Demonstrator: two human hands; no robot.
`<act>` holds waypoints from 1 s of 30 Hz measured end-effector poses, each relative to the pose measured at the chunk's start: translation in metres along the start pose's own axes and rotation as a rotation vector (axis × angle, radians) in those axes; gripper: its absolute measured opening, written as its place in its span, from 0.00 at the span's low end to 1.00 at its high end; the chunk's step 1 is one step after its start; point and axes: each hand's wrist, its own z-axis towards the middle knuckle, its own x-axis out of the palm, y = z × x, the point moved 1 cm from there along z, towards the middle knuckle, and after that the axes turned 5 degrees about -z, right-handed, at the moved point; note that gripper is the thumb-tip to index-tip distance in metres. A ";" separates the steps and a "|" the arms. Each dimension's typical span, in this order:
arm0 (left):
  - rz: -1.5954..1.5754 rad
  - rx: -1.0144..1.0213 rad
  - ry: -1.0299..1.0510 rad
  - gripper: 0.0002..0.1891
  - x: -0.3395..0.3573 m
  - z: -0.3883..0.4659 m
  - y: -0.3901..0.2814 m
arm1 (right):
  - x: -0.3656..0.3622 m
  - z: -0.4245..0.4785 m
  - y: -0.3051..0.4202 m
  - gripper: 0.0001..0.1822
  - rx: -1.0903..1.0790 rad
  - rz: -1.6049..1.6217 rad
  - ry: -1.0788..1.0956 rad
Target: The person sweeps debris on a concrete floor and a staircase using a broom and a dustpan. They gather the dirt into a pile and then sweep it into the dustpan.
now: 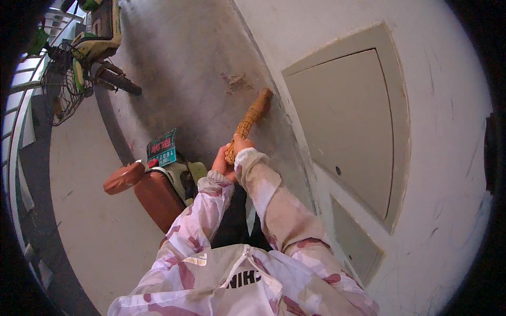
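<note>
Both my hands grip a bound straw hand broom (pixel 249 118). My right hand (pixel 242 143) closes around its handle, and my left hand (pixel 222 161) holds it lower down, by the butt end. The broom slants up and to the right. Its blurred bristle tip lies near the foot of the wall. A small heap of dusty debris (pixel 237 81) is on the concrete floor (pixel 185 51), a little beyond the broom and left of its tip.
Close on my left stands a scooter with a brown seat (pixel 158 195) and a rear plate. Another two-wheeler (pixel 99 39) with a wire basket (pixel 63 85) stands ahead at left, beside a railing (pixel 16 114). To the right, the white wall (pixel 435 118) carries grey access panels (pixel 348 126).
</note>
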 end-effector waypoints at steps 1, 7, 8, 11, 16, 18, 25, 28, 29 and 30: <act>-0.044 -0.028 0.031 0.17 -0.003 -0.001 0.004 | -0.002 0.002 -0.005 0.24 -0.037 -0.051 -0.002; 0.022 -0.034 -0.102 0.18 0.001 -0.014 0.031 | -0.033 -0.028 -0.031 0.20 -0.258 0.204 0.165; -0.006 -0.062 -0.109 0.18 0.001 -0.023 0.040 | -0.038 -0.041 -0.039 0.21 -0.221 0.258 0.190; -0.002 -0.142 -0.033 0.20 -0.008 -0.058 0.062 | -0.049 -0.082 -0.075 0.15 -0.266 0.385 0.254; -0.014 -0.347 -0.176 0.18 -0.039 -0.096 0.079 | -0.044 -0.100 -0.138 0.17 0.034 0.347 0.041; 0.018 -0.380 -0.237 0.18 -0.049 -0.098 0.075 | -0.035 -0.091 -0.153 0.19 0.146 0.319 0.040; 0.254 -0.195 -0.399 0.17 -0.044 -0.087 -0.014 | 0.042 -0.090 -0.092 0.20 -0.098 0.546 0.068; 0.338 -0.138 -0.437 0.16 -0.024 -0.072 -0.066 | 0.064 -0.094 -0.030 0.23 0.047 0.602 0.264; 0.381 -0.093 -0.384 0.17 -0.016 -0.067 -0.080 | 0.071 -0.094 -0.012 0.25 0.143 0.724 0.342; 0.391 -0.087 -0.383 0.17 -0.009 -0.065 -0.088 | 0.074 -0.094 0.001 0.25 0.093 0.623 0.284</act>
